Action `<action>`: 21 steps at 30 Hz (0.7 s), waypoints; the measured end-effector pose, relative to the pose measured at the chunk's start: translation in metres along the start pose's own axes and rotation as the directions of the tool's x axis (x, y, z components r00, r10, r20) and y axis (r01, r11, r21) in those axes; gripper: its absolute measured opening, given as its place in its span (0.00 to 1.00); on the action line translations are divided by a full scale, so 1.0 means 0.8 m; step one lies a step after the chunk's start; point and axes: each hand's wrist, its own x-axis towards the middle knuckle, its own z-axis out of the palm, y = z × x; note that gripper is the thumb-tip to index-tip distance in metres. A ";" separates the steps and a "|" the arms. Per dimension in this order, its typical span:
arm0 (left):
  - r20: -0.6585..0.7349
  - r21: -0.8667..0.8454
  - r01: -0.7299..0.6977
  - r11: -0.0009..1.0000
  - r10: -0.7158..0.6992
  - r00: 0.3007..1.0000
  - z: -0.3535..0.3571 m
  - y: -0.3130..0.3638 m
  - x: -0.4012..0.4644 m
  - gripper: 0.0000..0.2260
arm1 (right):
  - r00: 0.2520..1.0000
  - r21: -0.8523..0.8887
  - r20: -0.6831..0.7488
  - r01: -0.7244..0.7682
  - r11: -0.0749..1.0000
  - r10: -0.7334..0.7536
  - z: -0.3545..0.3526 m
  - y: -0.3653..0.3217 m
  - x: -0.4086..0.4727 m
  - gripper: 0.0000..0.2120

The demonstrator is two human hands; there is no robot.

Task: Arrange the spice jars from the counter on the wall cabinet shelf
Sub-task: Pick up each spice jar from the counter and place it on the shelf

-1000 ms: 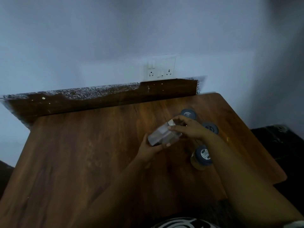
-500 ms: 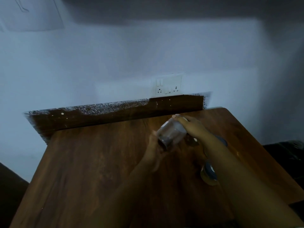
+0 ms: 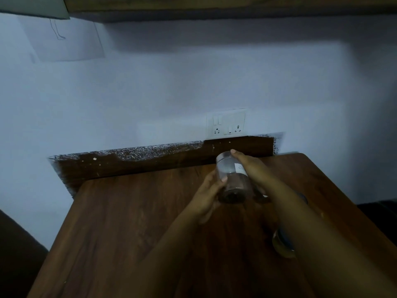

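A clear spice jar with dark contents and a white label is held above the wooden counter, tilted with its base toward me. My right hand grips it from the right and over the top. My left hand holds its lower left side. Another jar with a dark lid and yellowish contents stands on the counter, mostly hidden by my right forearm. The underside of the wall cabinet runs along the top edge.
A white socket and switch plate sits on the wall behind the counter. A dark wooden backsplash lines the counter's back edge. A dark object lies past the counter's right edge.
Both hands have lifted the jar off the counter and toward the wall. The view has tilted up, bringing the cabinet underside into sight.
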 end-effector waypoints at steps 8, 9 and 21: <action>0.038 0.032 -0.057 0.998 0.055 0.998 0.013 0.009 0.002 0.42 | 0.997 0.042 -0.050 0.067 0.997 -0.065 -0.006 -0.022 -0.017 0.29; 0.043 0.026 -0.056 0.998 0.054 0.998 0.015 0.010 0.003 0.42 | 0.994 0.054 -0.072 0.082 0.995 -0.078 -0.005 -0.023 -0.019 0.28; 0.118 -0.313 -0.023 0.950 0.063 0.991 0.016 0.013 0.000 0.49 | 0.962 0.243 0.173 0.166 0.956 -0.211 -0.027 -0.032 -0.043 0.18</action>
